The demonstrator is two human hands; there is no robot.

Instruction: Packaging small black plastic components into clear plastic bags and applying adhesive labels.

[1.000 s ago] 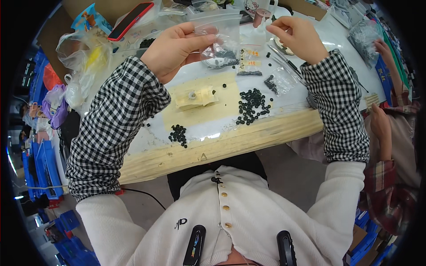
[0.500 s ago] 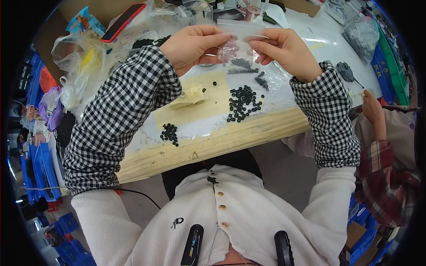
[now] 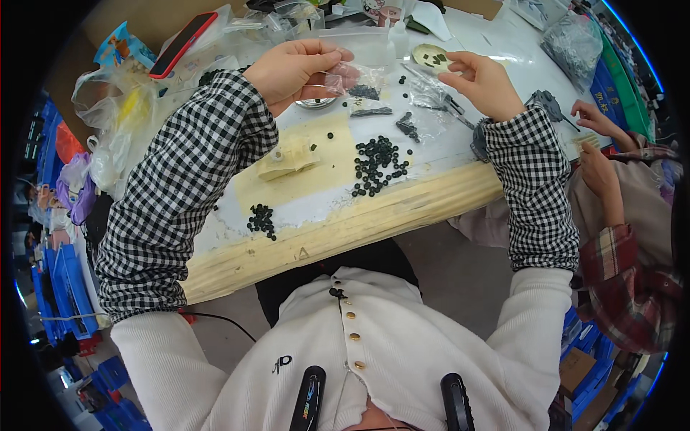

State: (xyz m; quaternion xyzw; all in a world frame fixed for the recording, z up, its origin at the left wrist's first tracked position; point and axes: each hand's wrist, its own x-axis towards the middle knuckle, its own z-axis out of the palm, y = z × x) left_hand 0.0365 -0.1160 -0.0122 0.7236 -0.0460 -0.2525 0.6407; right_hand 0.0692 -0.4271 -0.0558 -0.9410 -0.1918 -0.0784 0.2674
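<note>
My left hand (image 3: pixel 296 70) pinches a clear plastic zip bag (image 3: pixel 364 77) above the table's far middle; dark bits show at its bottom. My right hand (image 3: pixel 480 80) is away from the bag, fingers bent but apart, with nothing visible between them. Just beside its fingertips sits a small pale round dish (image 3: pixel 425 50) holding several dark green pieces. Below the hands lie a pile of small black wheel-like rings (image 3: pixel 379 159), a smaller pile of them (image 3: pixel 261 220), and a cream-coloured model part (image 3: pixel 289 164) on a yellowish sheet (image 3: pixel 259 188).
A red-edged phone (image 3: pixel 183 44) and crumpled plastic bags (image 3: pixel 118 108) occupy the left. White bottles (image 3: pixel 399 37) stand behind the bag. At right are a dark grey model tank (image 3: pixel 548 105), a bag of grey parts (image 3: pixel 573 47), and another person's hands (image 3: pixel 601 169). The table's wooden edge (image 3: pixel 338 215) runs in front.
My right hand has let go of the zip bag and moved right, toward the dish. My left hand keeps the bag. The other person's second hand has come into view.
</note>
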